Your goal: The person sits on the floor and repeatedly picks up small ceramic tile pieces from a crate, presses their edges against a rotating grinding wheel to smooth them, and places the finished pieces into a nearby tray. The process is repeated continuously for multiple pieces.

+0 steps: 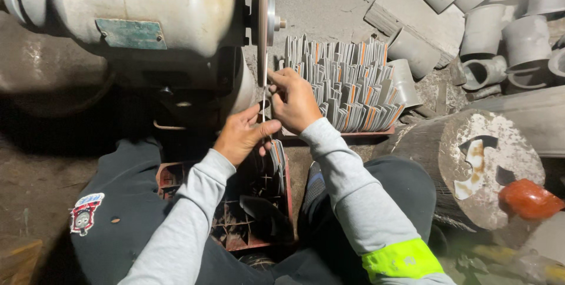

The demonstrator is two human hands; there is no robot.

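Note:
A bench grinder (147, 20) with a thin upright wheel (263, 26) stands in front of me. My right hand (294, 99) pinches a small flat metal piece (268, 92) against the wheel's lower edge. My left hand (238, 135) sits just below it and grips a stack of the same thin metal pieces (278, 158), its thumb near the wheel. Behind my hands a tray (347, 135) holds several rows of grey and orange flat pieces (347, 85) standing on edge.
A red crate with dividers (247, 214) lies between my knees. A round log stump (482, 167) is at the right with an orange lump (529, 199) beside it. Grey pipe fittings (500, 32) are piled at the back right.

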